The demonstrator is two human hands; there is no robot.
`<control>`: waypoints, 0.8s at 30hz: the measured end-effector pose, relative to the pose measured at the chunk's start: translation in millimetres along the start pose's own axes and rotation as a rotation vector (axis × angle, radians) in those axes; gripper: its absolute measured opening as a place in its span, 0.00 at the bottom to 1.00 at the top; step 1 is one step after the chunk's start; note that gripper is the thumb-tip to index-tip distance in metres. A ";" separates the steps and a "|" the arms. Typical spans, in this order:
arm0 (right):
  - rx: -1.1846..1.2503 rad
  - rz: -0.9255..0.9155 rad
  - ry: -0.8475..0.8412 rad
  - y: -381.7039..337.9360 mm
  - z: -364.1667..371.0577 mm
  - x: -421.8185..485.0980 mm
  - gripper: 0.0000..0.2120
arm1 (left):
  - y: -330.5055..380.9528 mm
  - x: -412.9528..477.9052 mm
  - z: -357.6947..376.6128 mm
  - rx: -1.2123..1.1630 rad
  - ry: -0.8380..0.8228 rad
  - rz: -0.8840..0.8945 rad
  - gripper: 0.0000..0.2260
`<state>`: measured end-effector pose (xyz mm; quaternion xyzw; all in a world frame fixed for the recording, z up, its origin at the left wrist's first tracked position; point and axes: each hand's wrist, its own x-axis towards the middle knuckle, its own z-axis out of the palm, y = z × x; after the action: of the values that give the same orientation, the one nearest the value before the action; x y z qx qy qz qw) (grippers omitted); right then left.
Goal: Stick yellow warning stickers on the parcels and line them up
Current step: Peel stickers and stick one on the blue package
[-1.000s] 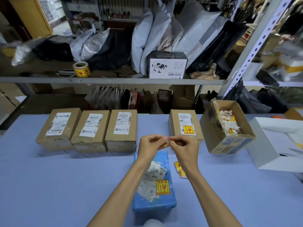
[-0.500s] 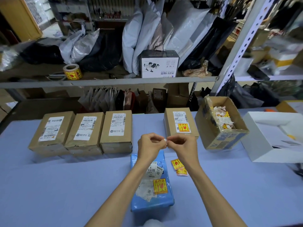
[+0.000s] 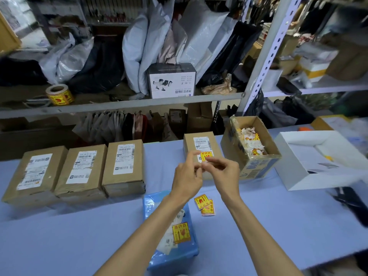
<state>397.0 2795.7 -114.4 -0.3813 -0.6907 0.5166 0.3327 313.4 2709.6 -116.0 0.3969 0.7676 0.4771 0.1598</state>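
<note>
Where open table point(image 3: 59, 236) is seen around the blue parcel point(image 3: 153, 206) with its yellow sticker point(image 3: 180, 233), lower middle, fingertips of the left hand point(image 3: 187, 178) and right hand point(image 3: 227, 174) are held together above; anything pinched cannot be told. Brown parcels point(image 3: 81, 172) are lined up centre left, under packed shelves point(image 3: 119, 105).

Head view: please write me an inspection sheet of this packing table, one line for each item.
Surface: table under blue cloth.
Job's things: three brown parcels in a row, unstickered; fourth parcel and blue parcel carry yellow stickers; loose stickers beside the blue one.
Clutter: open carton of crumpled backing paper; white box.
Grippers: left hand and right hand, fingertips meeting above table; contents unclear.
Cables: nothing seen.
Surroundings: shelf with mailer bags, sticker roll.
</note>
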 end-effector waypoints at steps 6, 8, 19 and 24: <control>-0.078 0.026 0.029 6.9 -43.2 46.8 0.03 | 20.0 53.6 35.2 -0.017 -0.240 -0.035 0.17; -0.137 0.012 0.070 7.5 -60.6 61.3 0.04 | 28.7 77.1 49.7 0.111 -0.298 0.012 0.14; -0.572 0.042 0.005 36.2 -132.0 153.6 0.18 | 83.5 159.8 118.1 0.574 -0.441 0.121 0.13; -0.574 0.076 -0.007 45.6 -120.9 144.2 0.14 | 54.7 154.7 112.2 0.518 -0.424 0.022 0.12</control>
<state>438.2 2984.8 -119.4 -0.4836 -0.7949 0.3135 0.1895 310.3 2908.0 -103.7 0.5230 0.8088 0.1746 0.2045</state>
